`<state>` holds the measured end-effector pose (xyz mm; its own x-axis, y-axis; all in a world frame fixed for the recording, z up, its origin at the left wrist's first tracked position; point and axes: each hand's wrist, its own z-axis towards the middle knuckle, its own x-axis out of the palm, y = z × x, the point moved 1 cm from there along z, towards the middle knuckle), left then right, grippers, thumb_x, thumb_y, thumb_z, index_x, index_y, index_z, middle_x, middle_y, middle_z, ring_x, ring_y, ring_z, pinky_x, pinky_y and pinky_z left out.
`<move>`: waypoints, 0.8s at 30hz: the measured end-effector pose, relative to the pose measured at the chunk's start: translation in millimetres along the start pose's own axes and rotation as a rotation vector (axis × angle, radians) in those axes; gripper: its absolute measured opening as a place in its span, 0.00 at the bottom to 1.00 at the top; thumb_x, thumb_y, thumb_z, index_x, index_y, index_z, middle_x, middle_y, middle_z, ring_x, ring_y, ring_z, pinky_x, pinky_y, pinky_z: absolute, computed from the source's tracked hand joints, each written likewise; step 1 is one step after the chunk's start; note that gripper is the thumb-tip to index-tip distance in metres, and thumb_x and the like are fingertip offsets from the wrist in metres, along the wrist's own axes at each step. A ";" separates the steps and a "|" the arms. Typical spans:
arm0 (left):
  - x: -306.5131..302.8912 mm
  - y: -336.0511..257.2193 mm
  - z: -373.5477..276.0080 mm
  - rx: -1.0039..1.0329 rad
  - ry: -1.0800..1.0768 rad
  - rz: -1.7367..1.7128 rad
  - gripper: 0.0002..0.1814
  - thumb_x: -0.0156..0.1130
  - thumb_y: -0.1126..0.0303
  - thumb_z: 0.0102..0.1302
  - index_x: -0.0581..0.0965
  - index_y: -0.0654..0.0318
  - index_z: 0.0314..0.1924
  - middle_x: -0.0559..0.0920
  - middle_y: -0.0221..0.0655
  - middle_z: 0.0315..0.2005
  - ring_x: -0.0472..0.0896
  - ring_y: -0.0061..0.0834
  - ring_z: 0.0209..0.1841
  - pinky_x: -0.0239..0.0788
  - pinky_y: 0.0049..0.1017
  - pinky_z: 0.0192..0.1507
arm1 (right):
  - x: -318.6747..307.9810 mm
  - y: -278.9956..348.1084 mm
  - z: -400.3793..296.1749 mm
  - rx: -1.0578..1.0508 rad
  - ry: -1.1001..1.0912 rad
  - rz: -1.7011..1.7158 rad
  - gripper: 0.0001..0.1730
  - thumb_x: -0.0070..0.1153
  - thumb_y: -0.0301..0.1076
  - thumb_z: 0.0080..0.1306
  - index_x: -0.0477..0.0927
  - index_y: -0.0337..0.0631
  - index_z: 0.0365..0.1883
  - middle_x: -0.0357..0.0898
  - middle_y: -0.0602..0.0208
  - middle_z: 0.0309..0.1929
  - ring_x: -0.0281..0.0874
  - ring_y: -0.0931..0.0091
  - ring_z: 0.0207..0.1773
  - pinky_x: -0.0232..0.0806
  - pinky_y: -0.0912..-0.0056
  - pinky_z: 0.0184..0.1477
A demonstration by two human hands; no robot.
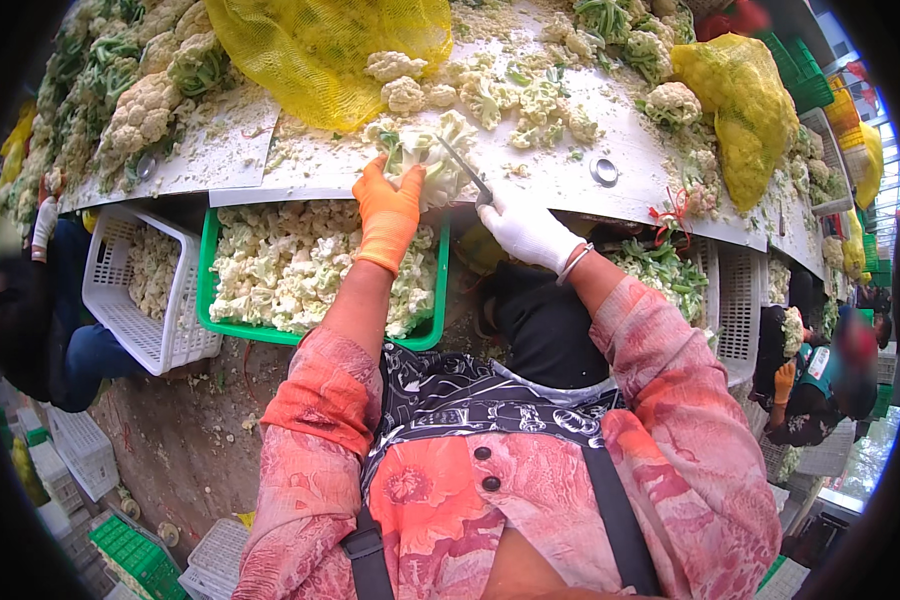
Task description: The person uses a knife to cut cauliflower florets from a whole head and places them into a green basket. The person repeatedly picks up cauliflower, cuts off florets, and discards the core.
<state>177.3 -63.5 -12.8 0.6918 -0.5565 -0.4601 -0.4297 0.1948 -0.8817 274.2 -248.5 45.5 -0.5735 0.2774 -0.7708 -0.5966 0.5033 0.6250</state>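
Note:
My left hand [391, 212], in an orange glove, grips a partly cut cauliflower head [445, 166] at the near edge of the white table [540, 176]. In a white glove, my right hand [529, 229] is closed around the handle of a knife [465, 166]. The blade points up and left, across the cauliflower's right side; whether it touches cannot be told. Below my left hand, a green crate [207, 277] holds many cut cauliflower florets [292, 270]. Loose florets [403, 94] lie on the table just beyond the cauliflower.
A yellow mesh bag [307, 60] lies ahead, and a filled one [742, 112] stands at right. Whole cauliflowers [144, 112] are heaped at left. A white crate [150, 292] of florets stands left of the green one. Leaf trimmings [660, 277] lie below right. Co-workers sit at both sides.

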 end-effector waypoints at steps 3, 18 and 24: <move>1.2 -0.6 -3.3 0.029 -0.005 0.002 0.41 0.71 0.51 0.64 0.66 0.66 0.69 0.66 0.57 0.61 0.74 0.45 0.52 0.68 0.38 0.60 | 0.5 0.0 2.6 -0.008 0.006 -0.103 0.16 0.49 0.38 0.72 0.75 0.33 0.47 0.81 0.41 0.39 0.79 0.47 0.45 0.71 0.50 0.50; 7.8 9.4 -9.4 0.209 -0.053 0.021 0.38 0.71 0.56 0.65 0.66 0.66 0.68 0.66 0.57 0.62 0.71 0.50 0.58 0.66 0.39 0.63 | -48.1 16.3 39.1 0.406 0.575 0.071 0.16 0.47 0.40 0.71 0.75 0.38 0.29 0.76 0.64 0.20 0.75 0.70 0.17 0.71 0.67 0.20; 2.3 6.3 -0.1 -0.092 -0.001 -0.171 0.38 0.70 0.51 0.66 0.69 0.64 0.68 0.68 0.53 0.61 0.72 0.45 0.58 0.66 0.37 0.62 | -6.4 21.8 10.7 0.428 0.396 0.470 0.16 0.43 0.42 0.76 0.72 0.35 0.46 0.75 0.64 0.22 0.75 0.73 0.19 0.68 0.66 0.18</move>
<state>176.2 -63.6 -19.4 0.7599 -0.5742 -0.3047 -0.3570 0.0231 -0.9338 270.9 -230.5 62.7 -0.9217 0.2671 -0.2812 -0.0141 0.7014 0.7126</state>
